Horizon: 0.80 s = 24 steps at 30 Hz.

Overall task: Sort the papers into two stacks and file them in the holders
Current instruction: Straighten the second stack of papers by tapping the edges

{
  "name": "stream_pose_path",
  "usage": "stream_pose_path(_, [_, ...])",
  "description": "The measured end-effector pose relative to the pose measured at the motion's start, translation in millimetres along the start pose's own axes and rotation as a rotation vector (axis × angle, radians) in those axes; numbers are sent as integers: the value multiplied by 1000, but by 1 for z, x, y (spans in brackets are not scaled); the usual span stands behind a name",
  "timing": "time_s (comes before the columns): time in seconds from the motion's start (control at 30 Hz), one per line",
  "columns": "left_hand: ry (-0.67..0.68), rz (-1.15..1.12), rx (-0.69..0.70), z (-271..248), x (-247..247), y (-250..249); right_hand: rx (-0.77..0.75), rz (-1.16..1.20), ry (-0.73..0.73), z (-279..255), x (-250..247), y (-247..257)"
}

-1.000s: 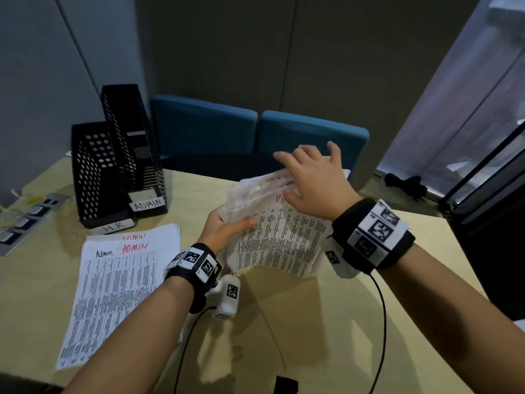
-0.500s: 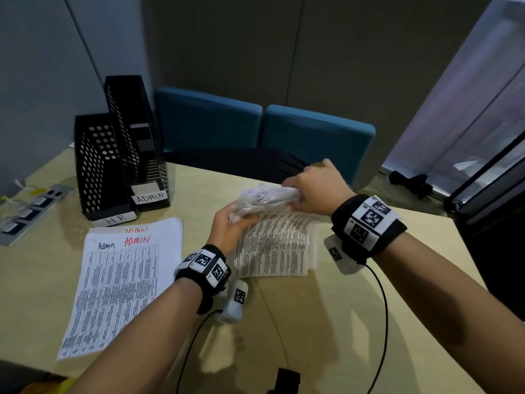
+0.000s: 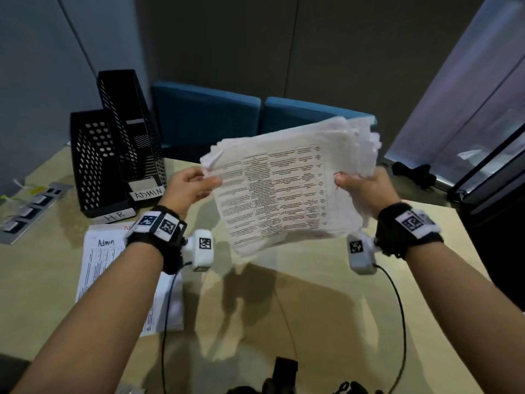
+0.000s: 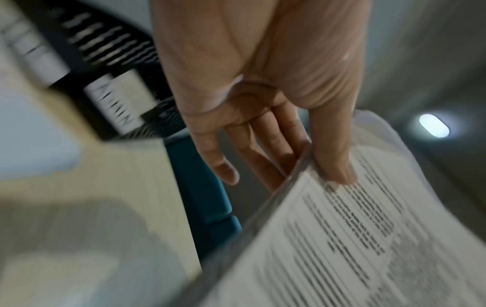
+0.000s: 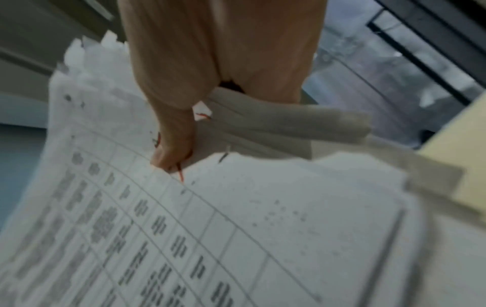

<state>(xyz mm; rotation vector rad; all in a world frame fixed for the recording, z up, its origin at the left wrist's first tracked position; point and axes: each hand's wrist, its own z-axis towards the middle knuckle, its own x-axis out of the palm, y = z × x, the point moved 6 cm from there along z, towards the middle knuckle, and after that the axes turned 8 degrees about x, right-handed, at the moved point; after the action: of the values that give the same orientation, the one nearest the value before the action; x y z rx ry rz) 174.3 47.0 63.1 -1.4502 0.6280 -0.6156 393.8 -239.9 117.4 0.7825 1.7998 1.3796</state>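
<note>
Paper stack (image 3: 289, 189) getting held up off the desk (image 3: 312, 308), left hand (image 3: 189, 189) pinching 1 edge, right hand (image 3: 362, 191) gripping the other, 2 black holders (image 3: 113, 155) sitting back left

A stack of white printed paper sheets (image 4: 342, 238) is being pinched at its edge by the left hand (image 4: 263, 93), with the thumb (image 4: 334, 157) being pressed on the printed top face and the fingers (image 4: 263, 162) being extended beneath. A black perforated metal file holder (image 4: 126, 68) bearing a white handwritten label (image 4: 113, 103) is being shown, blurred, on the pale wooden table (image 4: 126, 187). A blue upholstered chair (image 4: 205, 187) is being partly shown beyond the table edge.
</note>
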Motion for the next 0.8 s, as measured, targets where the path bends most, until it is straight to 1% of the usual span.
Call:
stream_pose_path(0.07, [33, -92, -26, -7, 11, 8, 13, 50, -28, -7, 5, -22])
stream_pose_path(0.13, [41, -114, 9, -15, 24, 14, 36, 91, -33, -12, 12, -47])
stream_pose_path(0.2, [-55, -138, 43, -23, 30, 19, 51, 100, 3, -18, 22, -67])
stream_pose_path(0.27, [-136, -134, 36, -33, 30, 29, 73, 82, 11, -25, 30, -81])
stream_pose_path(0.3, [-130, -133, 30, -37, 30, 35, 83, 57, -12, -29, 29, -86])
stream_pose_path(0.33, [-94, -144, 22, -40, 32, 41, 97, 61, -23, -31, 28, -91])
stream_pose_path(0.4, [-32, -194, -8, -47, 33, 50, 104, 128, -21, -34, 26, -93])
stream_pose_path(0.47, [-33, -232, -29, -49, 32, 53, 85, 208, -53, -34, 20, -86])
stream_pose_path(0.53, [-40, -261, -47, -48, 31, 55, 48, 211, -65, -30, 17, -77])
stream_pose_path(0.6, [-13, -277, -75, -48, 32, 58, 35, 171, -33, -26, 25, -70])
stream_pose_path(0.7, [-4, -291, -114, -48, 35, 60, 40, 238, 2, -24, 38, -70])
stream_pose_path(0.8, [5, -258, -70, -46, 37, 51, 58, 284, 9, -23, 50, -68])
